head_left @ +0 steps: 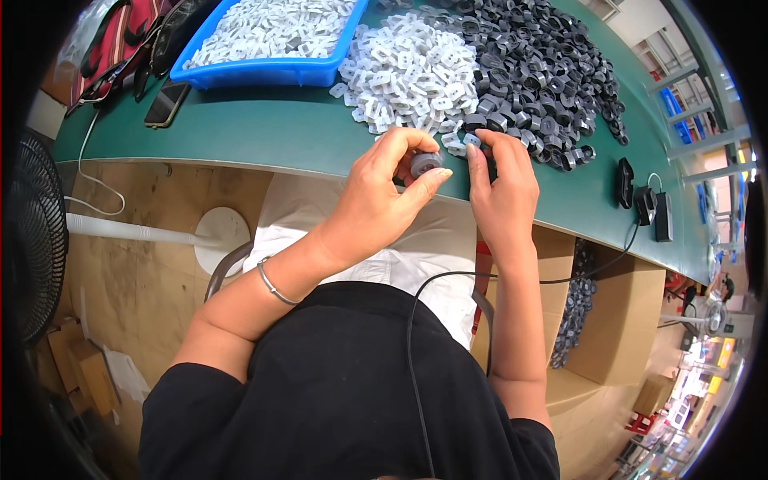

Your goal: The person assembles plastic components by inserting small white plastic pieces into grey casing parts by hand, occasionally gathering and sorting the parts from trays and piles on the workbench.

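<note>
Between the thumb and fingers of my left hand (384,188) is a round dark grey plastic cap (425,163), held just over the table's near edge. My right hand (506,184) is beside it, pinching a small white plastic piece (472,140) between thumb and index finger. Beyond my hands lies a loose heap of white plastic pieces (412,72). Against its right side spreads a heap of black and dark grey round caps (536,80).
A blue tray (264,78) full of white pieces stands at the far left, with a phone (167,104) near it. Black adapters (645,206) and a cable lie at right. Below the table's right side is an open cardboard box (620,320); a fan (36,236) stands left.
</note>
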A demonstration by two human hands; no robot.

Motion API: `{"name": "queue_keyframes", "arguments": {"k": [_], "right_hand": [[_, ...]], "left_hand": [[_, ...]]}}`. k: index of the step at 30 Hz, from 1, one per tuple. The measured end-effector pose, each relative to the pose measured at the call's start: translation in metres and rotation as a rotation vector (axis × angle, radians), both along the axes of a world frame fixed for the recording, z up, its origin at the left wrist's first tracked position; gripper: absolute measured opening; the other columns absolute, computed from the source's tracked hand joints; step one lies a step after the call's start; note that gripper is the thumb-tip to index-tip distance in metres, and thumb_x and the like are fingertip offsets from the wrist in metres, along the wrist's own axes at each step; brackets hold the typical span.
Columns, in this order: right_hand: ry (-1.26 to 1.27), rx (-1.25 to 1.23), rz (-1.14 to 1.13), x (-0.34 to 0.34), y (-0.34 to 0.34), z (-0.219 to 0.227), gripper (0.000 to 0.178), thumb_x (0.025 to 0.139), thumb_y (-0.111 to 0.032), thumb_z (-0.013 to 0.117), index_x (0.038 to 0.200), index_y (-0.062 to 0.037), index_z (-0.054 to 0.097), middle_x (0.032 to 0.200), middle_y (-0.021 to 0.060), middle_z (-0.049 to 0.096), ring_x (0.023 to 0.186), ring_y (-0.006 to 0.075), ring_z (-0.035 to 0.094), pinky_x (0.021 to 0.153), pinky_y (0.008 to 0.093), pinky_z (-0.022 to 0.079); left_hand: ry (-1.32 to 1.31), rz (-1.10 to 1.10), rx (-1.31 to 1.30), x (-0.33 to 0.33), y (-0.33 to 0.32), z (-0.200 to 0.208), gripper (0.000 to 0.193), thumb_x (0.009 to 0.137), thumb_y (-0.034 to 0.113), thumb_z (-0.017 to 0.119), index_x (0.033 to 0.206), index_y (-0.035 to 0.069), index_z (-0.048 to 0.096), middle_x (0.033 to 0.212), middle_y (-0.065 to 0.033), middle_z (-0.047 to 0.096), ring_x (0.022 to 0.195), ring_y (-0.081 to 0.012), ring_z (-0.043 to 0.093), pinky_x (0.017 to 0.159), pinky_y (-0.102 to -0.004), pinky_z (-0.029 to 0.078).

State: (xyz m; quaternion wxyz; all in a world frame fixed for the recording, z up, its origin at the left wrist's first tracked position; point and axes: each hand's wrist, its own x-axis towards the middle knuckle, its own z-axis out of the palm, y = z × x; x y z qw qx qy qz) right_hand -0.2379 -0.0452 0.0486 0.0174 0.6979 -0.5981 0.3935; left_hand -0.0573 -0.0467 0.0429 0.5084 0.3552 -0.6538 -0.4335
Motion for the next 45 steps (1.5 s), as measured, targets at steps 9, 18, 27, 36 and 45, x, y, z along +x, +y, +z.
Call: {"name": "queue_keyframes", "arguments": {"k": [9,18,27,36,45], "right_hand": [[0.099,-0.137,0.061,0.0,-0.004,-0.01,0.017,0.087,-0.007,0.067,0.104,-0.0042,0.066,0.098,0.0102,0.063,0.087,0.029,0.061,0.076,0.0395,0.05],[-0.086,-0.037,0.121,0.005,0.013,-0.004,0.017,0.085,-0.014,0.073,0.096,-0.0026,0.067,0.086,0.0092,0.061,0.067,0.0238,0.057,0.059,0.034,0.046],[-0.036,0.101,0.111,0.0,-0.008,0.01,0.016,0.079,-0.007,0.076,0.09,-0.003,0.065,0.085,0.0094,0.061,0.063,0.0214,0.062,0.059,0.0341,0.05],[-0.271,-0.032,0.185,-0.008,0.024,0.016,0.015,0.09,0.0,0.066,0.105,0.0002,0.064,0.089,0.0066,0.065,0.076,0.0125,0.06,0.069,0.0246,0.049],[-1.236,0.665,0.204,0.016,0.099,-0.041,0.016,0.096,-0.004,0.061,0.109,0.0039,0.061,0.094,0.0098,0.068,0.077,0.012,0.065,0.07,0.0248,0.053]], "left_hand": [[-0.124,0.038,-0.172,0.006,0.002,-0.008,0.025,0.092,0.004,0.065,0.115,0.0,0.055,0.104,-0.0064,0.061,0.083,-0.0101,0.059,0.073,-0.0265,0.052],[0.228,-0.19,0.338,0.021,0.024,0.001,0.025,0.092,0.005,0.067,0.114,0.0,0.057,0.103,-0.0017,0.058,0.084,-0.0061,0.057,0.072,-0.023,0.05],[0.496,-0.477,0.937,0.029,0.041,-0.014,0.037,0.101,0.027,0.056,0.126,-0.001,0.058,0.108,-0.0059,0.063,0.09,-0.0108,0.06,0.079,-0.0267,0.048],[0.72,-0.562,1.235,0.031,0.038,-0.053,0.038,0.102,0.031,0.054,0.127,0.003,0.059,0.102,-0.0031,0.064,0.089,-0.0098,0.058,0.082,-0.0236,0.05],[0.551,-0.473,1.171,0.025,0.052,-0.071,0.032,0.101,0.019,0.055,0.128,0.002,0.055,0.112,-0.0056,0.063,0.104,-0.0149,0.063,0.09,-0.0267,0.051]]}}
